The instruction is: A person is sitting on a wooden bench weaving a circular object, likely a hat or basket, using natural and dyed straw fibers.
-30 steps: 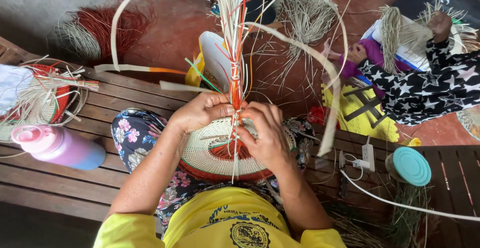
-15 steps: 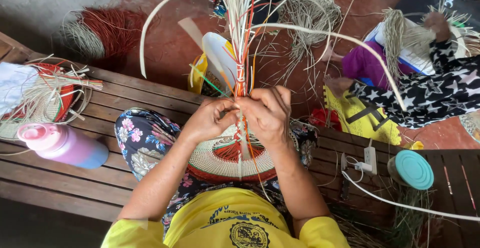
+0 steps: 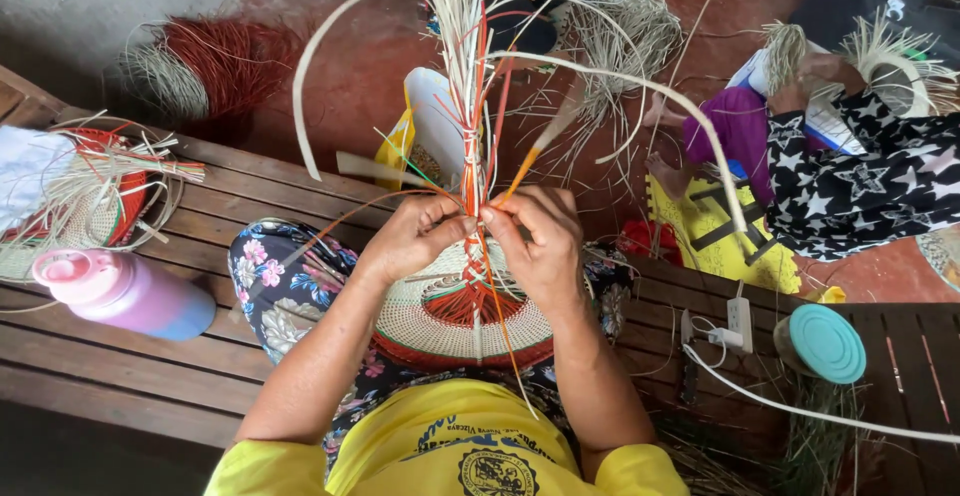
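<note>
Basket work sits in our lap, a round woven piece in cream with a red band along its near edge and a red-orange centre, resting on the flowered cloth over our knees. From its middle a bundle of pale, orange and green strands rises straight up, with several long strips curving away to either side. Our left hand and right hand meet just above the basket, fingertips pressed close together and pinching the strands at the base of the bundle; one orange strand runs down between them past the basket's edge. We sit on a slatted wooden bench. To our left on it lie a pink and blue bottle and, farther off, another partly woven red and cream piece with loose ends. To our right stand a jar with a teal lid and a white plug with its cable. Beyond the bench, on the red floor, another person in a star-patterned sleeve works on a separate weaving.
</note>
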